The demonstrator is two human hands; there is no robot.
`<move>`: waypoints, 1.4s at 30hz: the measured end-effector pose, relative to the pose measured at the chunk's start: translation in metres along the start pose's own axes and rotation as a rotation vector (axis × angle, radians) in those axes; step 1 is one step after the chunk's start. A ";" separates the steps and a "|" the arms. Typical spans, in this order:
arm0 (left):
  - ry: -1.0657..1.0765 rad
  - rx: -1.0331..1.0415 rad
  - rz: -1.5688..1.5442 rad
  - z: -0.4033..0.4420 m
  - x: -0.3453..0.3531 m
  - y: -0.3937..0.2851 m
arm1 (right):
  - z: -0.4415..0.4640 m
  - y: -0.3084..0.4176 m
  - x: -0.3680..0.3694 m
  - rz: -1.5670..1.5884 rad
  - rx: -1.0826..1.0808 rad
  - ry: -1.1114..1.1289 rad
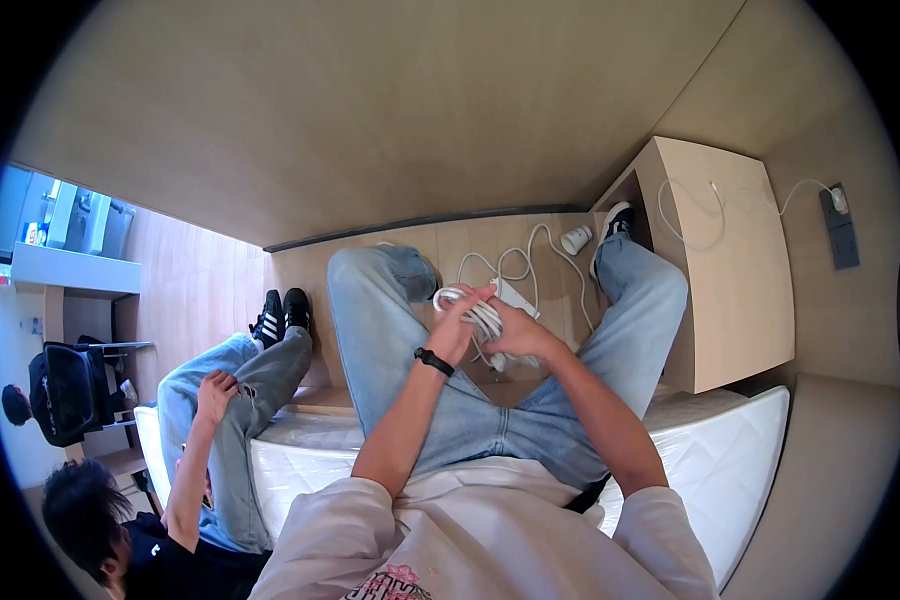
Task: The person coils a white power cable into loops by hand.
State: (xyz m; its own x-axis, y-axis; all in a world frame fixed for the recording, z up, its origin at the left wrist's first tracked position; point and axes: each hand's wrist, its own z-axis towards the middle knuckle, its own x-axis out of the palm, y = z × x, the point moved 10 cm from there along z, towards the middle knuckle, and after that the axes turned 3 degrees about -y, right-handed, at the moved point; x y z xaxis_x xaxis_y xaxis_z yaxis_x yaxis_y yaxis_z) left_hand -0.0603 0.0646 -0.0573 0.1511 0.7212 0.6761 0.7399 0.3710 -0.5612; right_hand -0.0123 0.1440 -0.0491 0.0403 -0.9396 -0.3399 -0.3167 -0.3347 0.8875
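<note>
A coiled white cable (482,318) is bunched between my two hands, in front of my knees. My left hand (454,328), with a black band on its wrist, is closed around the left side of the loops. My right hand (522,332) grips the coil from the other side, its thumb near the left fingers. Below the hands hangs a white end piece, partly hidden, perhaps a plug. Behind them a white power strip (513,297) lies on the floor, partly covered by my right hand. Loose white cord (536,262) loops across the floor around it.
A white cup-like object (576,239) lies near my right shoe. To the right stands a wooden cabinet (735,290) with a thin white cable on top; a plug sits in the wall socket (840,225). Another person (235,385) sits at left on the plastic-wrapped mattress (300,470).
</note>
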 end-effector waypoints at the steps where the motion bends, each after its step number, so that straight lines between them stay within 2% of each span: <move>1: 0.019 0.018 -0.039 -0.001 0.003 -0.003 | 0.002 -0.005 0.001 0.003 0.002 -0.002; 3: 0.028 0.030 0.027 -0.003 0.009 -0.002 | 0.007 -0.018 0.002 -0.206 0.063 -0.019; 4: 0.037 0.045 0.092 -0.003 0.011 -0.002 | 0.008 -0.019 0.002 -0.202 0.064 -0.020; 6: 0.032 0.083 0.174 0.000 0.013 -0.002 | 0.006 -0.002 -0.013 0.052 -0.082 -0.154; 7: 0.027 0.125 0.252 0.001 0.013 -0.005 | 0.007 0.000 -0.016 0.052 -0.079 -0.154; 9: 0.096 0.173 0.528 -0.004 0.022 -0.003 | 0.011 -0.020 -0.019 0.573 0.198 -0.160; 10: 0.173 0.090 0.527 -0.008 0.032 0.006 | 0.013 -0.016 -0.024 0.572 0.196 -0.155; 11: 0.169 0.092 0.527 -0.006 0.029 0.009 | 0.012 -0.010 -0.030 0.738 0.176 -0.171; 13: 0.312 -0.232 0.685 -0.007 0.024 0.052 | 0.009 -0.002 -0.042 1.068 0.134 -0.209; 14: 0.313 -0.233 0.685 -0.005 0.020 0.054 | 0.007 0.001 -0.044 1.052 0.141 -0.208; 17: 0.472 -0.487 0.454 -0.019 0.029 0.075 | 0.002 -0.003 -0.035 1.152 0.200 -0.191; 18: 0.473 -0.487 0.453 -0.022 0.033 0.073 | 0.001 -0.002 -0.034 1.150 0.201 -0.191; 21: 0.442 -0.437 0.577 -0.028 0.034 0.068 | 0.000 -0.001 -0.027 0.964 0.238 -0.169; 23: 0.331 -0.245 0.796 -0.020 0.024 0.061 | 0.000 -0.004 -0.032 0.725 0.250 -0.261; 26: 0.211 -0.136 0.918 -0.013 0.016 0.053 | 0.008 -0.008 -0.026 0.641 0.208 -0.204; 29: 0.176 -0.208 0.989 -0.008 0.005 0.058 | 0.011 -0.011 -0.031 0.501 0.162 -0.188; 33: 0.098 -0.185 0.920 -0.004 0.000 0.058 | 0.009 -0.006 -0.040 0.446 0.117 -0.279; 37: -0.021 -0.236 0.686 0.002 -0.011 0.052 | 0.016 -0.021 -0.034 0.618 0.142 -0.271; 39: -0.056 -0.267 0.617 0.003 -0.018 0.049 | 0.014 -0.012 -0.052 0.415 0.009 -0.398; 40: -0.076 -0.307 0.543 0.001 -0.020 0.049 | 0.011 -0.010 -0.056 0.415 0.010 -0.399; 42: -0.096 -0.346 0.469 0.000 -0.022 0.050 | -0.006 0.037 -0.071 -0.284 -0.273 -0.523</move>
State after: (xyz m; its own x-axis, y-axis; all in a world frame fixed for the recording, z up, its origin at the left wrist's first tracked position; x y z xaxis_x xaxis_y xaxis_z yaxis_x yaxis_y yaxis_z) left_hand -0.0266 0.0674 -0.0999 0.4657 0.8179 0.3379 0.7815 -0.2009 -0.5907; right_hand -0.0210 0.1982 0.0099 -0.4008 -0.6763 -0.6181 -0.1067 -0.6356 0.7646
